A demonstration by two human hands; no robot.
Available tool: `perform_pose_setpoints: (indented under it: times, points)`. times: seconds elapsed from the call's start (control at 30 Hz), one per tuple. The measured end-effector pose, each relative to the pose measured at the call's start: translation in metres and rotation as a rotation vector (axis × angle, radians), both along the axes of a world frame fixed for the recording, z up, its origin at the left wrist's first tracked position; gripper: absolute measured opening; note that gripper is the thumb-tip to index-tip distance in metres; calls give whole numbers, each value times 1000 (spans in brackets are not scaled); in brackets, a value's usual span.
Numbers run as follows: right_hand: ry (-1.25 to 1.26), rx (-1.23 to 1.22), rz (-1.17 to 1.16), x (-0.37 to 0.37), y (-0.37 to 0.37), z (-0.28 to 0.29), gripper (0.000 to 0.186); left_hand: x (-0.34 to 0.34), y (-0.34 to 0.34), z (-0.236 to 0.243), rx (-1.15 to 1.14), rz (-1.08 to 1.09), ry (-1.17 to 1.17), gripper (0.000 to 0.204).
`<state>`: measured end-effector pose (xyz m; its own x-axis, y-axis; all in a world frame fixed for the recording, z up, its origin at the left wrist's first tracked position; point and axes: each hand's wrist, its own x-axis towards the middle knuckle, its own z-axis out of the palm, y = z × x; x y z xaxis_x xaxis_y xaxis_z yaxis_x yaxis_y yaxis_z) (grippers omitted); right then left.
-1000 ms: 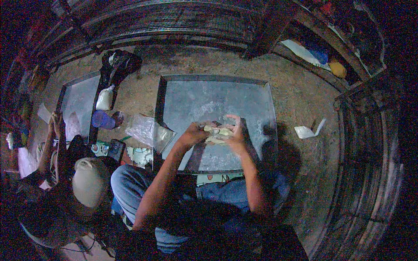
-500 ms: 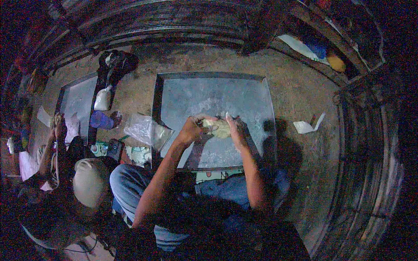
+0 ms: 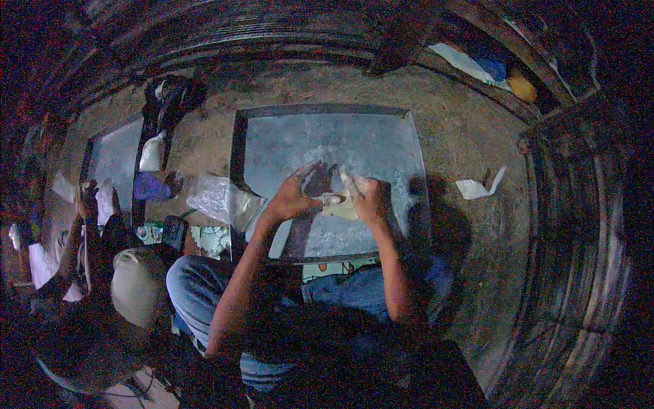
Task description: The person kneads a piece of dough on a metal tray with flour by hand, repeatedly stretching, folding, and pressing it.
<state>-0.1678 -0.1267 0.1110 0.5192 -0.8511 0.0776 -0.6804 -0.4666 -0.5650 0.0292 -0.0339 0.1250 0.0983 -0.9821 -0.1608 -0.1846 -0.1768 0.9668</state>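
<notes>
A pale, soft lump of dough (image 3: 343,210) is between my two hands, just above a flour-dusted metal tray (image 3: 368,238). My left hand (image 3: 293,200) grips its left side, with the thumb reaching across onto it and the fingers stretched toward the far side. From the right, my right hand (image 3: 370,200) holds the dough with bent fingers and thumb. The hands cover part of the lump, so its full shape is hidden.
A clear plastic bag (image 3: 216,198) lies by the tray's left edge, beside a purple-blue object (image 3: 151,186) and a white filled bag (image 3: 152,153). At left, another person's hands (image 3: 88,198) work by a second tray (image 3: 112,153). A white scrap (image 3: 475,189) lies right.
Both hands have curled further over the dough, and less of it shows. The left thumb now reaches across it. The whole view has shifted slightly.
</notes>
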Motion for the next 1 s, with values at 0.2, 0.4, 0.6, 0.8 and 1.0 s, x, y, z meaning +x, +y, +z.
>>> perform_pose_setpoints:
  times: [0.2,0.4,0.6,0.8,1.0]
  points:
    - [-176,242,240,23,23,15,40,-17,-1,-3,86,-292,220,54]
    - [-37,75,147,23,24,24,43,-33,7,-19,188,-413,220,41]
    - [46,210,111,8,-1,15,41,-26,-2,-7,401,-467,-77,42]
    - [-826,1157,-18,-8,-19,45,82,-3,8,-19,115,-330,-507,48]
    - [-75,307,376,-13,-15,31,81,-20,-1,14,60,-281,-872,41]
